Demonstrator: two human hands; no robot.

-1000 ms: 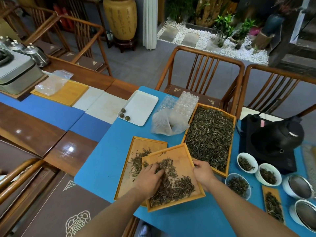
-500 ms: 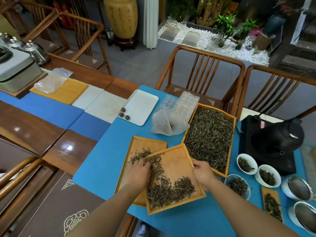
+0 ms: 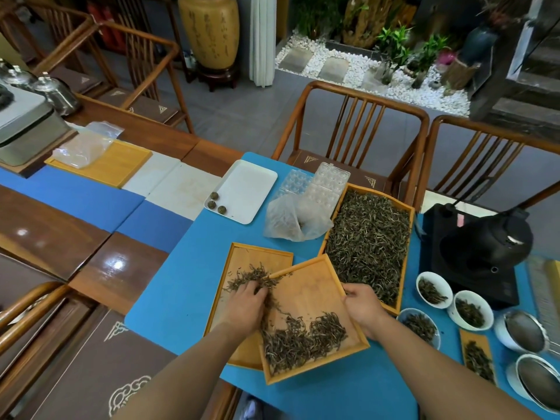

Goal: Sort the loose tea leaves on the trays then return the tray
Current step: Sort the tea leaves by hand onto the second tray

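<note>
Table: a long wooden table with a blue mat on the near part, where the work goes on.
Room: wooden chairs stand at the far side; behind them are a grey floor, white pebbles with plants and a big yellow jar.
Upper tray: a wooden tray lies tilted, its left part over a second tray; tea leaves gather at its near end.
Left hand: the left hand rests with curled fingers on leaves at the left edge of the upper tray; whether it pinches any I cannot tell.
Right hand: the right hand grips the right edge of the upper tray.
Large tray: a large tray full of leaves is just beside, to the right.
Edges: small bowls with leaves and a black kettle crowd the right side.
Open room: bare blue mat lies left of the trays and near the front edge.
</note>
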